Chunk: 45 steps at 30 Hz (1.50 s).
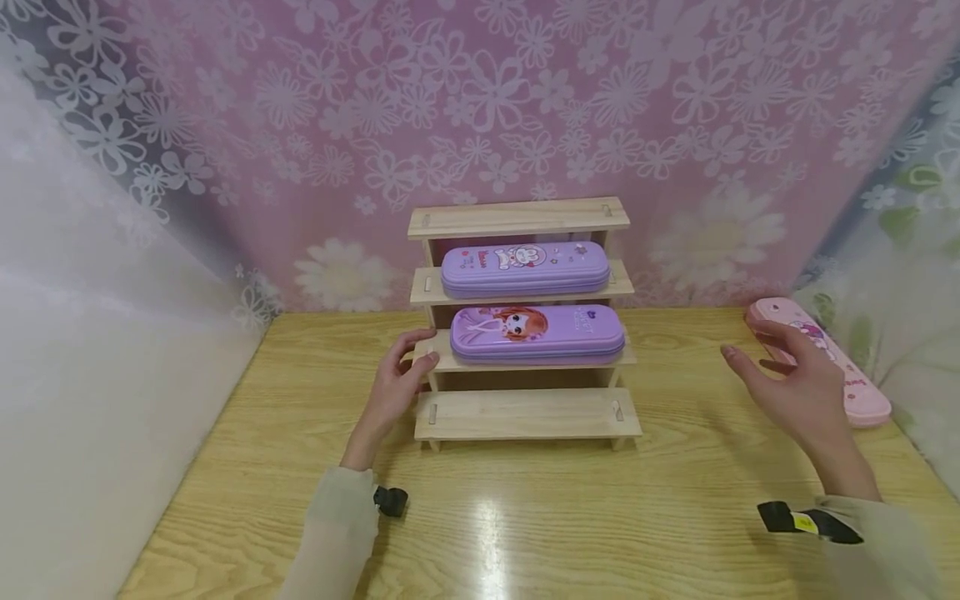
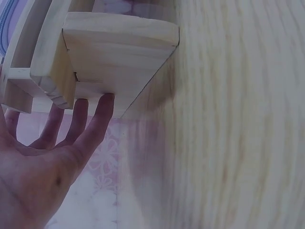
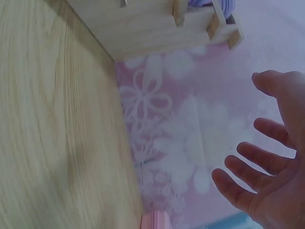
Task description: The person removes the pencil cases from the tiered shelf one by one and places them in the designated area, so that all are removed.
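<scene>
Left hand (image 1: 390, 387): fingers (image 2: 95, 124) and thumb grip the wooden rack (image 1: 525, 415) at its left end. Right hand (image 1: 806, 392): fingers (image 3: 262, 158) spread wide, well right of the rack, near the pink case (image 1: 864, 398), which lies on the worktop (image 1: 315, 358). Upper purple case (image 1: 525, 271) and lower purple case (image 1: 538, 335) occupy the rack's two middle tiers. Floral cloth (image 1: 495, 100) behind rack.

Pink case (image 1: 868, 397) — partly hidden behind right hand (image 1: 806, 387), cut by bottom edge in right wrist view. Shelf (image 3: 152, 24) cropped at top there. Small print (image 1: 587, 326) on lower purple case (image 1: 537, 335) — unreadable.
</scene>
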Available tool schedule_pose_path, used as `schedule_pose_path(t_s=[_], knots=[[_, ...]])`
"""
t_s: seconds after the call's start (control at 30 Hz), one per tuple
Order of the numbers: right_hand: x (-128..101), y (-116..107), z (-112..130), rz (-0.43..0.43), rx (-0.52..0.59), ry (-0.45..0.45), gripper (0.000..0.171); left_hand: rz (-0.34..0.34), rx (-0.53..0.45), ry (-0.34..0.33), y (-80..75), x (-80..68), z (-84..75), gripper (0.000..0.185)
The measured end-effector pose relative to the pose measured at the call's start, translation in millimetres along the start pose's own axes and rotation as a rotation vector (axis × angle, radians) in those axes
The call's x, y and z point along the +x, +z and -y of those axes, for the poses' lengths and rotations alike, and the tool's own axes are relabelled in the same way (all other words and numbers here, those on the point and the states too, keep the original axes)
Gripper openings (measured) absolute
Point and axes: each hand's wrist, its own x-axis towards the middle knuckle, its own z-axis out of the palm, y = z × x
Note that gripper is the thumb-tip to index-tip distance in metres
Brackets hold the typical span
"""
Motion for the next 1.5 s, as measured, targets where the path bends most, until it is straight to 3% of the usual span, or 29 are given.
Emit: schedule_pose_path(t_s=[0.17,0.57,0.87,1.27,1.5], knots=[[1,18,19,0.068,-0.011,-0.035,0.052,-0.004,0.006,0.007,0.6,0.2,-1.5,0.037],[1,56,64,0.127,0.104,-0.286,0.054,0.0,0.009,-0.006,-0.3,-0.7,-0.9,0.036],[8,77,71,0.175,0.109,-0.392,0.058,-0.002,0.007,0.01,-0.1,-1.2,-0.2,0.036],[12,90,77,0.216,0.105,-0.398,0.058,-0.012,0.02,0.015,1.0,-1.7,-1.1,0.036],[14,95,76,0.205,0.095,-0.325,0.053,-0.013,0.027,0.03,0.3,-0.5,1.2,0.036]])
